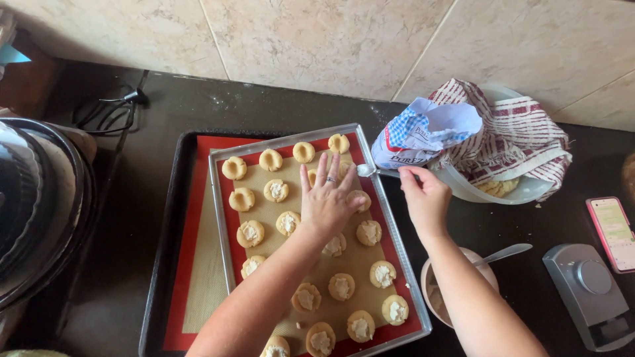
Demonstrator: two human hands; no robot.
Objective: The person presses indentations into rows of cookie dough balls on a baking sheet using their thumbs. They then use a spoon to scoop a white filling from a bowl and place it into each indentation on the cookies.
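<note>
Cookies (289,223) — rounds of pale dough w/ white filling in the dents — lie in rows on a metal baking tray (397,246). Left hand (325,201) is spread flat over them, fingers apart and stretched out, palm down; it covers one or two cookies near the tray's far right corner, a ring shows on one finger. Can't tell if the palm presses them or just hovers above.

Right hand (424,197), just right of the tray edge, has thumb and fingers pinched together on the handle of a small spoon (366,170); the spoon bowl sits at the tray's rim, close by the left hand's fingertips.

Under the cookies: a tan baking mat w/ red border (233,215), and under the tray a second such mat on a dark tray (161,251).

Beyond the right hand — a crumpled blue-checked paper bag (423,132), and beside it a white bowl (463,188) partly covered by a red-striped cloth (516,135). Nearer the body, under the right forearm, a small bowl (491,272) w/ another spoon (506,252) leaning in it. Further right: a grey kitchen scale (589,294) and a phone in a pink case (612,233). Far left of the trays, a dark round appliance (36,205). All on a dark counter (126,218).
</note>
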